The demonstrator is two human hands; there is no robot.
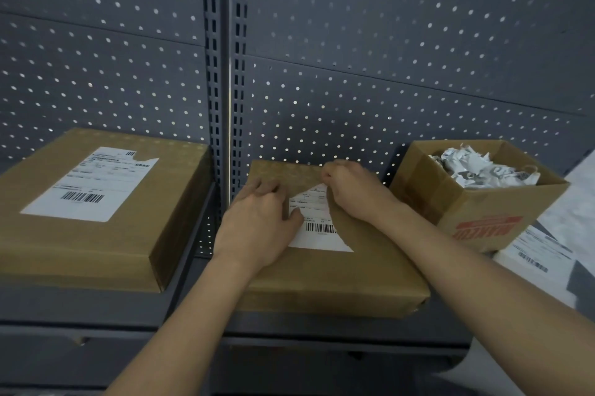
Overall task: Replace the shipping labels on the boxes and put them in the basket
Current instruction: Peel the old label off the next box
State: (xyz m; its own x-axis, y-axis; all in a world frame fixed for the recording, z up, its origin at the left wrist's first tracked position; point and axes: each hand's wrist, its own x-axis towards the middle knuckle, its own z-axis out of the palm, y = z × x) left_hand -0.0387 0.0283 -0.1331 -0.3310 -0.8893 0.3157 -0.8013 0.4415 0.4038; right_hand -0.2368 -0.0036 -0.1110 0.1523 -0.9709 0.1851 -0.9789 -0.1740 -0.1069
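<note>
A grey pegboard (386, 41) backs a dark metal shelf (193, 308). The box (354, 279) in hand lies flat on the shelf, in the middle and near its front edge. Its label (318, 234) sits on the top face between the two hands.

The left hand (260, 221) lies flat, fingers straight, pressing on the box top and the label's left edge. The right hand (351, 192) is curled, pinching the label's far corner, where the paper narrows to a point.

The label is thin white paper with a barcode near its near edge. It will likely tear rather than lift whole, so a slow, low pull from that corner should serve best. The box is plain brown cardboard, stiff and flat. It may slide, so the flat hand is well placed. For carrying, take it by its two short sides.

A larger left box (80, 250) bears a label torn at its far edge. To the right an open box (476, 218) holds crumpled scraps (483, 167), with printed sheets (534, 254) beside it. No basket shows.
</note>
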